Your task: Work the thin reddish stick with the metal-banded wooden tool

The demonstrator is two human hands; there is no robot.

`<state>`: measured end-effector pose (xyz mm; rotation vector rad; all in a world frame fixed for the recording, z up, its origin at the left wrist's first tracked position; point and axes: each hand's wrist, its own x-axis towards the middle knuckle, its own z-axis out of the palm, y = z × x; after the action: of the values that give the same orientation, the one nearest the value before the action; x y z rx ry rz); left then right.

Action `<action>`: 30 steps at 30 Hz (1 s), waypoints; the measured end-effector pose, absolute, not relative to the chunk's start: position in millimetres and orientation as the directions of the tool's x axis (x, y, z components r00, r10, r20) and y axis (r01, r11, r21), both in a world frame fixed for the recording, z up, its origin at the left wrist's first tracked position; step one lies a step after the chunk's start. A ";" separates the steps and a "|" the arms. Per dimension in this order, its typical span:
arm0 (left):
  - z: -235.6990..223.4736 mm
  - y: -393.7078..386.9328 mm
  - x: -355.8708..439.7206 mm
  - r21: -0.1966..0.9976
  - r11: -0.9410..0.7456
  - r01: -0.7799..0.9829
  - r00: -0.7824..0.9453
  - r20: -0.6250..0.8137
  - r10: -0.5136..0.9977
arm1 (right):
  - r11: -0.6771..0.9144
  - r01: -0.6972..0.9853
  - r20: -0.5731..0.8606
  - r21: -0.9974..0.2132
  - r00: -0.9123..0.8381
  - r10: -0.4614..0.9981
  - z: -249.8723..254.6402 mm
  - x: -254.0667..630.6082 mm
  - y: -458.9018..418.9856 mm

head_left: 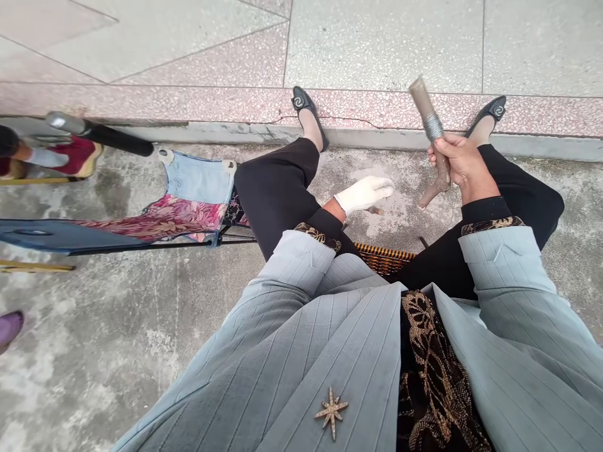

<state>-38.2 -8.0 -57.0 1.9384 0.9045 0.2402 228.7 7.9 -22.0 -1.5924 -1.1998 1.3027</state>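
A rough concrete floor (108, 358) mottled with pale patches is seen, met ahead by a low kerb of pink speckled terrazzo (155, 103) with a thin crack along it, and larger terrazzo paving slabs (381, 44) are laid beyond. Black flat shoes (304, 103) are planted against the kerb, and black-trousered knees (273, 188) are spread wide. Between the knees, a woven orange-and-black rim (384, 258) is partly exposed below the grey pinstriped jacket (330, 339); whether it belongs to a basket or a seat cannot be told, and no contents are visible. To the left stands a folding chair (198, 188) with a patchwork seat of denim and floral cloth, and a black rod (117, 138) with a metal end lies beyond it. A purple shoe (9, 329) is seen at the frame's edge. The left hand (365, 194) is covered in white, its fingers extended together, with nothing held. The right hand (464, 166) is closed firmly around a wooden-handled tool (436, 141), which is held upright above the right knee, its wire-wrapped metal tube pointing up.
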 end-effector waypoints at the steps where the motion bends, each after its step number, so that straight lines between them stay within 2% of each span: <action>1: -55.3 -9.4 -37.0 0.826 -0.299 0.478 0.738 -0.193 0.647 | -0.326 0.267 -0.316 -0.907 0.078 0.945 -27.6 227.2 9.7; 3: -51.7 -11.4 -36.2 0.818 -0.334 0.468 0.770 -0.192 0.609 | -0.354 0.518 -0.348 -0.779 0.114 0.931 -35.7 223.4 11.7; 6: -48.7 -12.6 -37.5 0.793 -0.355 0.495 0.770 -0.211 0.602 | -0.233 0.874 -0.378 -0.426 0.062 0.924 -39.4 215.4 12.1; 8: -49.0 -12.3 -39.4 0.770 -0.367 0.523 0.760 -0.225 0.610 | -0.135 0.961 -0.461 -0.242 0.008 0.887 -39.0 209.9 11.3; 10: -50.6 -10.6 -41.7 0.745 -0.384 0.546 0.748 -0.226 0.625 | -0.052 0.985 -0.578 -0.166 -0.055 0.814 -38.1 206.3 9.5; 12: -52.1 -7.3 -44.6 0.725 -0.395 0.564 0.723 -0.203 0.660 | 0.009 0.979 -0.688 -0.204 -0.150 0.710 -36.0 206.1 6.4; 15: -53.1 -0.5 -48.9 0.713 -0.353 0.605 0.636 -0.167 0.753 | -0.017 0.898 -0.783 -0.440 -0.374 0.497 -26.4 211.5 -0.1; 17: -52.5 3.1 -50.6 0.732 -0.278 0.622 0.550 -0.155 0.821 | -0.134 0.753 -0.716 -0.644 -0.532 0.453 -15.3 216.2 -4.0; 18: -51.8 4.1 -50.9 0.755 -0.237 0.612 0.509 -0.147 0.848 | -0.199 0.639 -0.633 -0.743 -0.574 0.519 -9.6 218.1 -5.2; 19: -50.8 4.3 -50.7 0.781 -0.201 0.591 0.477 -0.138 0.868 | -0.238 0.508 -0.528 -0.828 -0.563 0.636 -4.4 219.5 -5.7; 21: -48.3 2.7 -49.4 0.827 -0.159 0.539 0.471 -0.140 0.871 | -0.214 0.292 -0.316 -0.932 -0.364 0.876 1.3 220.8 -4.0; 23: -45.2 -0.7 -47.6 0.842 -0.160 0.515 0.531 -0.167 0.831 | -0.167 0.231 -0.199 -0.958 -0.122 0.972 -1.3 221.1 0.5; 26: -41.1 -5.4 -45.9 0.833 -0.188 0.521 0.640 -0.235 0.731 | -0.219 0.299 -0.213 -0.929 0.051 0.976 -17.8 221.7 7.8; 30: -40.7 -6.8 -44.9 0.819 -0.253 0.514 0.732 -0.265 0.628 | -0.315 0.395 -0.305 -0.863 0.090 0.948 -41.8 223.0 12.7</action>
<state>-44.9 -6.8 -40.7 1.9155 0.8775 0.1401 223.0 12.7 -41.8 -1.7805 -1.3219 1.2005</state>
